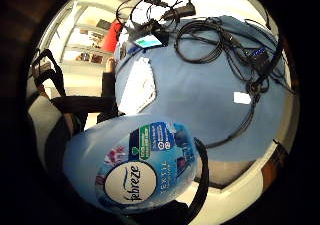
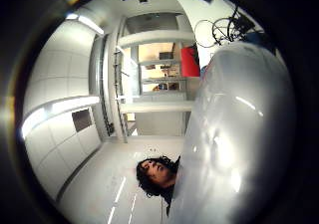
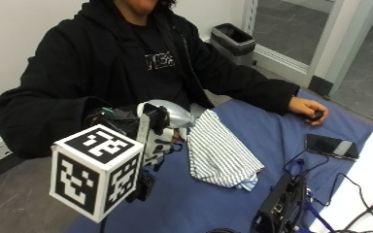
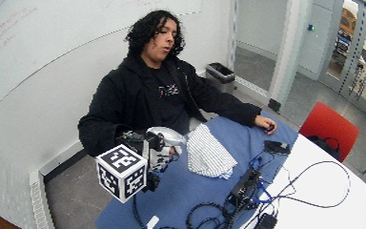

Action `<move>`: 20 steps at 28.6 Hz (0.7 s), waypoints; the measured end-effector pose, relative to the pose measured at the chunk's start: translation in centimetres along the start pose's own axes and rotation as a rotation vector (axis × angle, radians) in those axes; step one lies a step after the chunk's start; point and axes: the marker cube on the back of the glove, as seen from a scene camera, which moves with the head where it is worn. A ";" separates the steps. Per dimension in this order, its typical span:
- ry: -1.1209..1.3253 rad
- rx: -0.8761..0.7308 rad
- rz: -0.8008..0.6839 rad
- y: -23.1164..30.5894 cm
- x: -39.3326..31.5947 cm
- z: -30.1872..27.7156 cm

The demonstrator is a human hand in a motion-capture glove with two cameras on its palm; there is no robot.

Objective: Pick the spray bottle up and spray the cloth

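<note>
In the outside view my gloved right hand [image 3: 149, 136] grips the spray bottle [image 3: 168, 114] and holds it up off the table at the near left edge. The bottle's pale rounded body shows above the fingers. Its blue Febreze label [image 1: 137, 172] fills much of the little finger side palm view, and its pale body [image 2: 239, 134] fills half of the thumb side view. The striped cloth [image 3: 220, 153] lies crumpled on the blue table cover [image 3: 193, 204], just right of the bottle and apart from it. The nozzle is hidden.
The person's bare left hand [image 3: 308, 109] rests on the table's far side over a small black object. A phone [image 3: 332, 145], a black device [image 3: 280, 206] and several cables [image 4: 310, 183] lie to the right. A bin [image 3: 233, 38] stands behind.
</note>
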 end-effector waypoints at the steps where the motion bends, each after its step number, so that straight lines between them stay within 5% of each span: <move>1: 0.014 -0.029 0.016 -0.1 -0.2 0.3; 20: 0.280 -0.444 0.266 -1.8 -1.8 9.3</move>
